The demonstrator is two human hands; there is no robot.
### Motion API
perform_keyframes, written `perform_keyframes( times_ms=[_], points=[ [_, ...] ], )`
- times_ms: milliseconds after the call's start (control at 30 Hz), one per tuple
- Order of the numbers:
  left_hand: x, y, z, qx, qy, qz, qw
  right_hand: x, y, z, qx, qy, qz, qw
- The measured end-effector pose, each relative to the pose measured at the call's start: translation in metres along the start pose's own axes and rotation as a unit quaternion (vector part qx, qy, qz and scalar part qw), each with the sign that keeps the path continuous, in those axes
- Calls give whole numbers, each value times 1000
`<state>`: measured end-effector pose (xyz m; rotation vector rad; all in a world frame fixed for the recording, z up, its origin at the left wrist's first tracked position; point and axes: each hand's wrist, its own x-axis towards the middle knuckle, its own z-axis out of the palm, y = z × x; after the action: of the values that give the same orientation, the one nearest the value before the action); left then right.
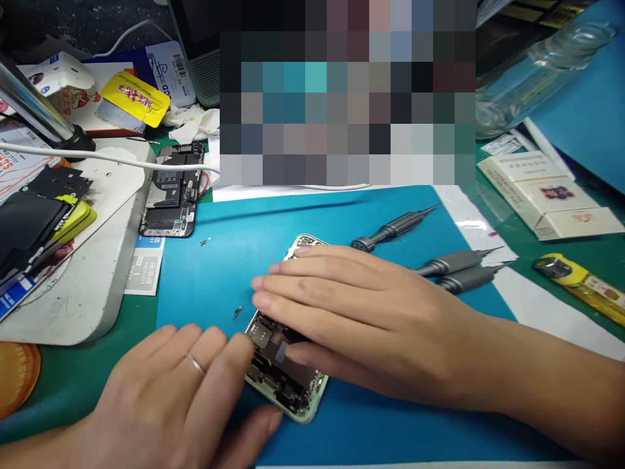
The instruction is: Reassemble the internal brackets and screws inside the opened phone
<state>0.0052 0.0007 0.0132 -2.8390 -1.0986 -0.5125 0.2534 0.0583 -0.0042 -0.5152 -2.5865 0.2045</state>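
Observation:
An opened phone (288, 384) with a pale green frame lies tilted on the blue mat (205, 273), its inner parts exposed. My right hand (361, 306) stretches flat across the phone's upper and middle part, fingers extended, hiding much of it. Curled at the lower left edge of the phone is my left hand (180, 384), a ring on one finger. Its index finger touches the frame and the thumb rests by the bottom corner. Small metal pieces (237, 312) lie left of the phone, with more tiny bits (203, 242) farther back.
Grey screwdrivers (400, 225) lie behind my right hand. A detached phone part (170, 189) leans at the back left beside a white device (102, 306) with a cable (97, 154) above it. At right are a cigarette pack (551, 195), a yellow tool (581, 283) and a glass bottle (532, 78).

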Motion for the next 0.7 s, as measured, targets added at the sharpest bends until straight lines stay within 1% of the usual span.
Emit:
perform_keyframes(
  times_ms=[100,200,500,700],
  points=[
    [-1,-1,0,-5,-44,-21,999,5,1,5,-5,-9,2,1000],
    [-2,0,1,4,-62,-25,998,9,0,10,-5,2,-3,1000],
    [-1,0,3,4,-76,-15,997,16,-2,11,-3,7,11,1000],
    [-2,-1,3,-8,-63,-12,998,16,-1,11,-5,-5,15,1000]
  ],
)
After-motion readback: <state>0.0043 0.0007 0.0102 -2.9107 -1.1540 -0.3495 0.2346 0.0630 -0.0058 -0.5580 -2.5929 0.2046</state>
